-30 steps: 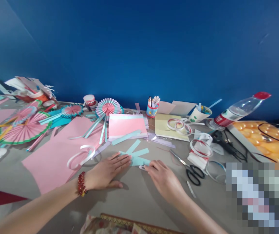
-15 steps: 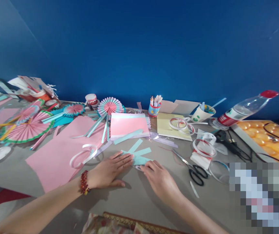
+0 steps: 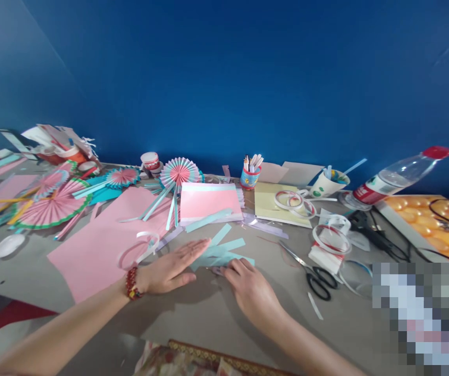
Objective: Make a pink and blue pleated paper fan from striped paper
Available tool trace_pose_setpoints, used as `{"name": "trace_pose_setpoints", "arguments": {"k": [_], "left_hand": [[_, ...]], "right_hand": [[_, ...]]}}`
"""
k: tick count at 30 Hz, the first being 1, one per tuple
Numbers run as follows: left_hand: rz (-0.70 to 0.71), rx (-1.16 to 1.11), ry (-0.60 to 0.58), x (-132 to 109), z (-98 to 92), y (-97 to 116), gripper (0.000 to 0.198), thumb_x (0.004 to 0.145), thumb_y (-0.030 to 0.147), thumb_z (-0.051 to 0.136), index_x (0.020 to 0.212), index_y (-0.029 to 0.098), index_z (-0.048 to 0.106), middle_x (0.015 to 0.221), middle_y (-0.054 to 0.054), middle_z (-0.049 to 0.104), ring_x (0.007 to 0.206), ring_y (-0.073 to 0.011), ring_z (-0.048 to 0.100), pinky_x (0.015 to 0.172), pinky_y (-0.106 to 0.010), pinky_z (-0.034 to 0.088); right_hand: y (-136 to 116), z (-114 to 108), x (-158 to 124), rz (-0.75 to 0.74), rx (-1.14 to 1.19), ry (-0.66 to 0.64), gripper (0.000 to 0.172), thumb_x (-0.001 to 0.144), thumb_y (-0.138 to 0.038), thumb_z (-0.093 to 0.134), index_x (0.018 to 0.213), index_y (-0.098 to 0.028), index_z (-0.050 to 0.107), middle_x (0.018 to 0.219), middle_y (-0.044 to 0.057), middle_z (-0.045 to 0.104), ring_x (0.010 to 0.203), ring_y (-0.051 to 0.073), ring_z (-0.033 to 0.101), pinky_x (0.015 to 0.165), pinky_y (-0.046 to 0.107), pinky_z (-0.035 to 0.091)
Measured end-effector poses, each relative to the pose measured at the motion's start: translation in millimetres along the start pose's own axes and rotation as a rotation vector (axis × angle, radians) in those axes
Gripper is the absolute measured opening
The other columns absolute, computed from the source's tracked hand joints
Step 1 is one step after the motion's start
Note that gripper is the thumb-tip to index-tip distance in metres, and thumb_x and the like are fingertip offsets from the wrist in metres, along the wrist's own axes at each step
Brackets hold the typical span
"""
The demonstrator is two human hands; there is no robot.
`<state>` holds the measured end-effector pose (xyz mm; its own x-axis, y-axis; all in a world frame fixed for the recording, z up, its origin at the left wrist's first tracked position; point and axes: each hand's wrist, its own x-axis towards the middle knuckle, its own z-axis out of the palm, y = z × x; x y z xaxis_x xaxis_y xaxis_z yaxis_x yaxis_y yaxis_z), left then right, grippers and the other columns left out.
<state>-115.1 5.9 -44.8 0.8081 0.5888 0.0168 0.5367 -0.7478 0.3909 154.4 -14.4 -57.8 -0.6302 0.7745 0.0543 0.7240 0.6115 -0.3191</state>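
My left hand (image 3: 173, 267), with a red bead bracelet (image 3: 132, 283) at the wrist, is tilted onto its edge beside light-blue paper strips (image 3: 224, 245). Its fingers are straight and its thumb stands apart; nothing is in it. My right hand (image 3: 251, 284) is closed round a small pale pointed tool (image 3: 215, 270), mostly hidden by the fingers, just at the near edge of the strips. The strips fan out on the grey table, some overlapping. Black-handled scissors (image 3: 309, 271) lie partly spread to the right of my right hand.
Pink paper sheets (image 3: 102, 240) and folded paper fans (image 3: 179, 175) lie on the left. Behind the strips are a pink paper stack (image 3: 210, 201) and a pen cup (image 3: 250, 178). On the right stand tape rolls (image 3: 331, 239), a glue gun (image 3: 373, 230) and a plastic bottle (image 3: 392, 180).
My left hand has lifted off the blue paper and turned onto its edge, shifting slightly left. The blue strips lie a little differently. My right hand still grips the small tool.
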Motion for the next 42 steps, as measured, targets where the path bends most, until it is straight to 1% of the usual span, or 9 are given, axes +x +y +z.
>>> {"name": "trace_pose_setpoints", "arguments": {"k": [3,6,9,21,29,32,35,38,42], "left_hand": [[-0.005,0.082,-0.008,-12.2,-5.1,-3.4,0.066,0.103,0.045,0.029,0.156,0.024,-0.003,0.162,-0.006,0.012,0.149,-0.0250,0.014,0.123,-0.045,0.013],[0.005,0.140,-0.060,-21.4,1.3,-6.1,0.079,0.098,0.060,0.035,0.156,0.023,-0.003,0.162,-0.007,0.014,0.149,-0.0264,0.016,0.122,-0.045,0.008],[-0.008,0.179,-0.112,-25.0,9.8,-7.2,0.089,0.093,0.067,0.037,0.156,0.021,-0.005,0.162,-0.009,0.013,0.149,-0.0271,0.013,0.122,-0.045,0.003],[0.000,0.176,-0.090,-26.3,13.3,-9.2,0.091,0.091,0.069,0.040,0.157,0.021,-0.002,0.161,-0.011,0.017,0.148,-0.0289,0.017,0.122,-0.046,0.005],[0.005,0.145,-0.086,-24.0,15.4,-9.6,0.089,0.093,0.068,0.036,0.156,0.019,-0.003,0.161,-0.012,0.015,0.149,-0.0298,0.013,0.122,-0.048,0.005],[0.005,0.056,-0.060,-27.0,9.9,-9.9,0.079,0.097,0.063,0.030,0.157,0.021,-0.001,0.162,-0.010,0.014,0.148,-0.0295,0.015,0.122,-0.049,0.009],[-0.048,-0.074,0.039,-36.8,1.2,-9.4,0.064,0.103,0.047,0.021,0.157,0.019,0.000,0.162,-0.010,0.013,0.148,-0.0275,0.018,0.120,-0.045,0.021],[-0.077,-0.078,0.129,-49.9,-2.4,-8.8,0.058,0.102,0.026,0.024,0.157,0.022,0.004,0.158,-0.007,0.028,0.144,-0.0260,0.027,0.117,-0.046,0.027],[-0.085,-0.014,0.078,-60.6,2.9,-9.9,0.068,0.096,0.013,0.031,0.156,0.025,0.001,0.147,-0.006,0.047,0.127,-0.0253,0.043,0.109,-0.043,0.035]], "right_hand": [[0.2,0.0,0.4,-0.004,-0.007,0.002,0.023,0.091,-0.006,0.051,0.102,-0.021,0.064,0.098,0.006,0.063,0.092,0.023,0.057,0.078,0.031,0.047],[-1.0,-2.3,1.1,-0.003,-0.008,-0.015,0.023,0.091,-0.007,0.052,0.104,-0.021,0.064,0.096,0.006,0.063,0.092,0.022,0.057,0.077,0.031,0.047],[-1.3,-3.3,1.4,-0.001,0.002,-0.026,0.024,0.092,-0.008,0.053,0.108,-0.021,0.064,0.097,0.006,0.063,0.093,0.023,0.057,0.079,0.032,0.047],[-17.0,1.7,9.7,-0.015,0.003,-0.067,0.025,0.090,-0.006,0.053,0.107,-0.020,0.063,0.098,0.006,0.061,0.093,0.022,0.055,0.079,0.031,0.046],[-27.9,9.7,18.7,-0.054,-0.014,-0.028,0.020,0.090,-0.006,0.054,0.102,-0.019,0.063,0.099,0.006,0.062,0.092,0.022,0.054,0.075,0.031,0.045],[-28.8,9.4,20.6,-0.046,-0.012,-0.033,0.019,0.091,-0.006,0.053,0.101,-0.019,0.063,0.100,0.007,0.062,0.091,0.022,0.054,0.075,0.031,0.044],[-28.4,6.5,21.3,-0.037,0.015,-0.059,0.023,0.089,-0.004,0.053,0.104,-0.019,0.064,0.102,0.007,0.062,0.094,0.022,0.054,0.075,0.031,0.045],[-27.9,4.6,21.3,-0.035,0.040,-0.078,0.030,0.088,-0.003,0.053,0.112,-0.019,0.063,0.105,0.007,0.062,0.097,0.023,0.054,0.076,0.031,0.045],[-26.9,7.5,20.6,-0.026,0.027,-0.070,0.028,0.089,-0.003,0.050,0.107,-0.019,0.064,0.104,0.007,0.061,0.095,0.023,0.054,0.075,0.031,0.044]]}}
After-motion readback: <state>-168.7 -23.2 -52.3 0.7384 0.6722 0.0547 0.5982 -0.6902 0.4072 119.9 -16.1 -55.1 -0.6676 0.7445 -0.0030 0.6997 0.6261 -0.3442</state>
